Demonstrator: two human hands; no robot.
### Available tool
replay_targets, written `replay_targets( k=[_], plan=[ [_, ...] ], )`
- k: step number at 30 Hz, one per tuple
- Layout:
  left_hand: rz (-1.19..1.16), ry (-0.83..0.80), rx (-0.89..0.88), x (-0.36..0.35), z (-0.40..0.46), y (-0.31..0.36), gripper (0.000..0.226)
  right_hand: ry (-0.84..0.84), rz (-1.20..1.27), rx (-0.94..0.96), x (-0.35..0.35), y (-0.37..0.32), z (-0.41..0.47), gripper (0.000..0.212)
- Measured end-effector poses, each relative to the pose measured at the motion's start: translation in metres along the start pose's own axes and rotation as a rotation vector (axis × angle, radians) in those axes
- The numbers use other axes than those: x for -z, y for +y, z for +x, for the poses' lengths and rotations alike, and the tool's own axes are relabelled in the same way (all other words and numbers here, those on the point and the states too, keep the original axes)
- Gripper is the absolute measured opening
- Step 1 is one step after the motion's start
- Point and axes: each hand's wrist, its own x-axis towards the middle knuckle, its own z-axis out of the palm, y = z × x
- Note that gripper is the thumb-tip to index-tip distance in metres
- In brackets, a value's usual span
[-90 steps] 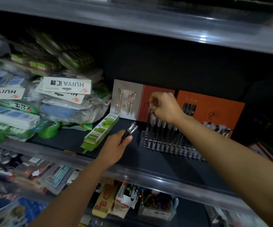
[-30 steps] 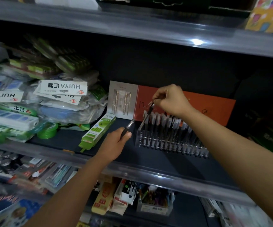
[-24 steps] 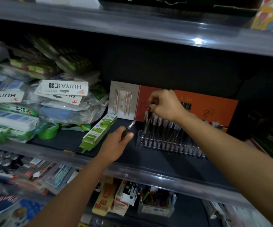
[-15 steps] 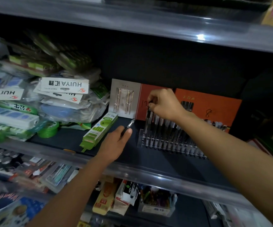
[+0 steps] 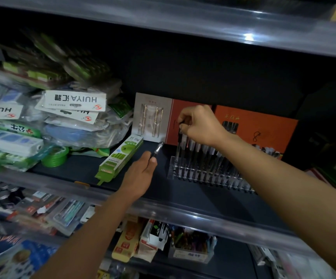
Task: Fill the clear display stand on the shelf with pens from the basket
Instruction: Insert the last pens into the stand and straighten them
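A clear display stand [image 5: 201, 174] sits on the dark shelf, with several black-and-clear pens standing upright in it. My right hand [image 5: 200, 124] is over its left end, fingers pinched on the top of a pen [image 5: 179, 146] that stands in the leftmost slot. My left hand [image 5: 141, 174] hovers just left of the stand, shut on one black pen [image 5: 158, 149] whose clear tip points up and to the right. The basket is not in view.
An orange box [image 5: 264, 127] and a grey pen gift card [image 5: 151, 117] stand behind the stand. A green pencil box [image 5: 120, 158], a green tape roll [image 5: 55, 157] and bagged stationery [image 5: 62, 117] fill the shelf's left. The shelf's front rail [image 5: 183, 214] runs below my wrists.
My right hand lowered a pen into the stand's leftmost slot and still pinches its top. My left hand went from two pens to one and barely moved.
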Motion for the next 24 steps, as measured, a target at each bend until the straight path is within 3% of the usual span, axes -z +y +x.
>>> replay_targets(
  k=[4, 8, 15, 24],
  plan=[
    [0.003, 0.012, -0.022, 0.0010, 0.0003, 0.0043, 0.046, -0.008, -0.002, 0.004, -0.0016, 0.0010, 0.0012, 0.012],
    [0.022, 0.003, -0.034, 0.0004, 0.0012, 0.0038, 0.034, 0.002, -0.009, 0.005, -0.0021, 0.0022, 0.0028, 0.012],
    [0.029, 0.022, -0.045, 0.0032, -0.0002, 0.0022, 0.039, -0.006, -0.014, -0.012, -0.0004, 0.0041, 0.0010, 0.010],
    [0.024, 0.013, -0.039, -0.0008, 0.0019, -0.0011, 0.025, -0.027, 0.014, -0.013, -0.0026, 0.0045, -0.0022, 0.010]
  ],
)
